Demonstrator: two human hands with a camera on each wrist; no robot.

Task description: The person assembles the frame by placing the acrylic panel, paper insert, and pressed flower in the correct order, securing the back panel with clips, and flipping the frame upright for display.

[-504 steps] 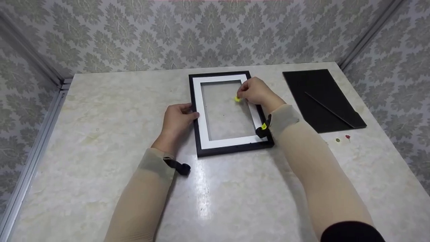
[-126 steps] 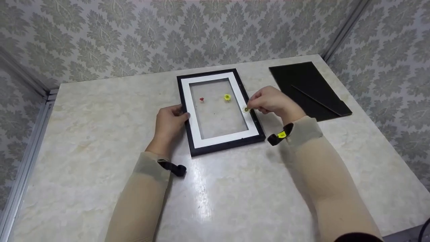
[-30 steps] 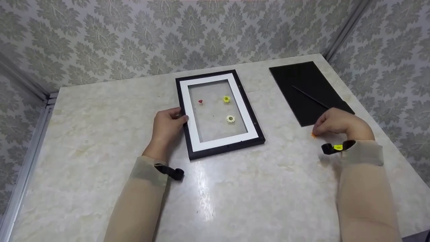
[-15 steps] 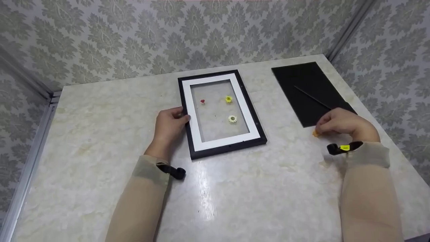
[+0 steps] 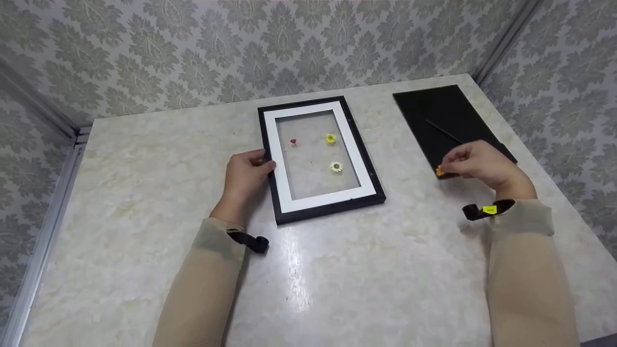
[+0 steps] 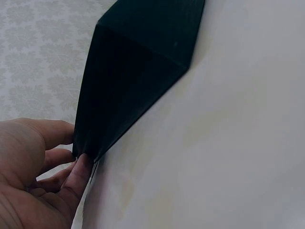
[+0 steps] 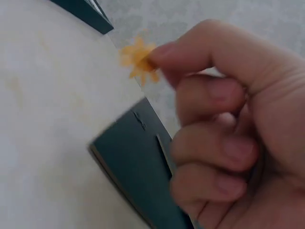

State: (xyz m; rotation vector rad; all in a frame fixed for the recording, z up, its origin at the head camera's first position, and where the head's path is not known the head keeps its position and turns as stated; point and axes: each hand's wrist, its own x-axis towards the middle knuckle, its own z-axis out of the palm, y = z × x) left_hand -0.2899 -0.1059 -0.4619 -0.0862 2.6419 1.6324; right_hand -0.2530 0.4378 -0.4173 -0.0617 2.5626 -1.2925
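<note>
My left hand (image 5: 246, 180) grips the left edge of a black picture frame (image 5: 332, 210) that lies flat on the table, thumb on top. Inside its white mat (image 5: 285, 168), a red flower (image 5: 293, 141), a yellow flower (image 5: 330, 139) and a white daisy-like flower (image 5: 336, 166) lie apart from each other on the clear pane. Between thumb and index finger, my right hand (image 5: 487, 166) pinches an orange flower (image 7: 138, 58). It hovers by the near corner of a black backing board (image 5: 434, 103); the other fingers are curled in the right wrist view.
The backing board lies at the table's right rear, with a thin dark strip (image 5: 444, 131) on it, perhaps its stand. Patterned walls (image 5: 308, 48) close in the back and sides of the marbled table (image 5: 385, 270).
Over the longer span, the yellow, red and white flowers came to lie inside the frame. Just now my right hand has lifted the orange flower from the table, upward and slightly left. Left hand keeps its grip.
</note>
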